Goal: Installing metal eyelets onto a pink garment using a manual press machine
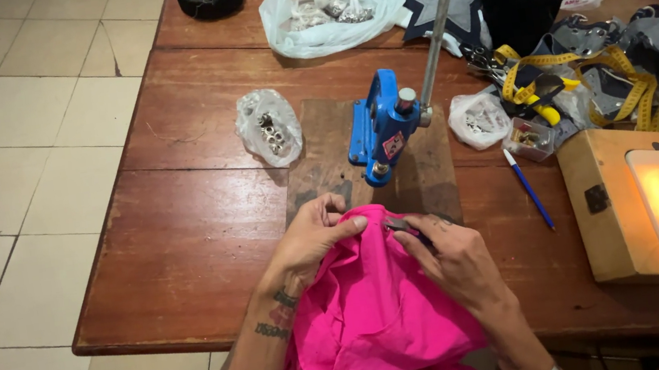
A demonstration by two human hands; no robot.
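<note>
Blue press (382, 128) just beyond hands.

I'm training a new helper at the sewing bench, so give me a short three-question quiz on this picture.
1. True or false: both hands grip the pink fabric.
2. What lies on the table just right of the wooden board under the blue hand press? A) blue pen B) scissors C) spoon
3. What colour is the measuring tape?

Key:
1. True: the left hand and right hand pinch the fabric's upper edge.
2. A, the blue pen.
3. Yellow.
</note>
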